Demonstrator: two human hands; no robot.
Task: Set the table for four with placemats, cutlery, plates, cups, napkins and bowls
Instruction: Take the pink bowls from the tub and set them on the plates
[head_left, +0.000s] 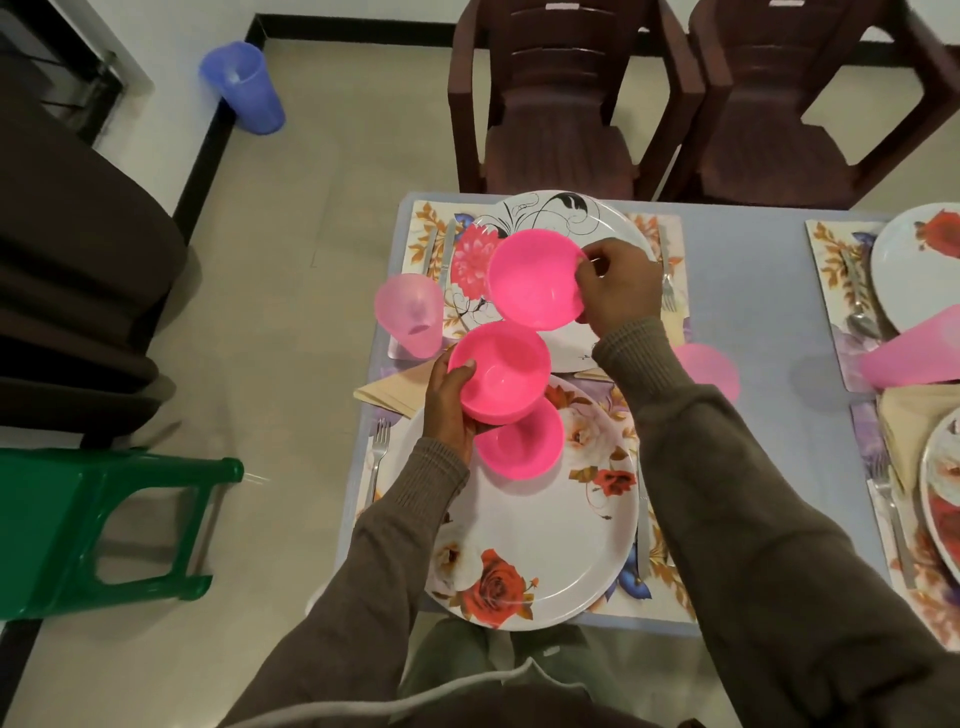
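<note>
My right hand (618, 293) pinches the rim of a pink bowl (535, 280) and holds it over the far floral plate (597, 218). My left hand (449, 410) grips a second pink bowl (498, 371), held above the near rose plate (545, 530). A third pink bowl (522, 441) rests on that near plate, partly under the held one. Each plate lies on a floral placemat (426, 228), with forks (378, 457) beside them. Pink cups (410, 314) stand by the far setting, one (709, 369) behind my right sleeve. A folded napkin (389, 389) lies between the settings.
Two more settings with plates (914, 265), a pink cup (909, 353) and cutlery sit at the right edge of the blue table (748, 291). Two brown chairs (556, 98) stand beyond the table. A green stool (104, 519) and a blue bin (244, 85) are on the floor at left.
</note>
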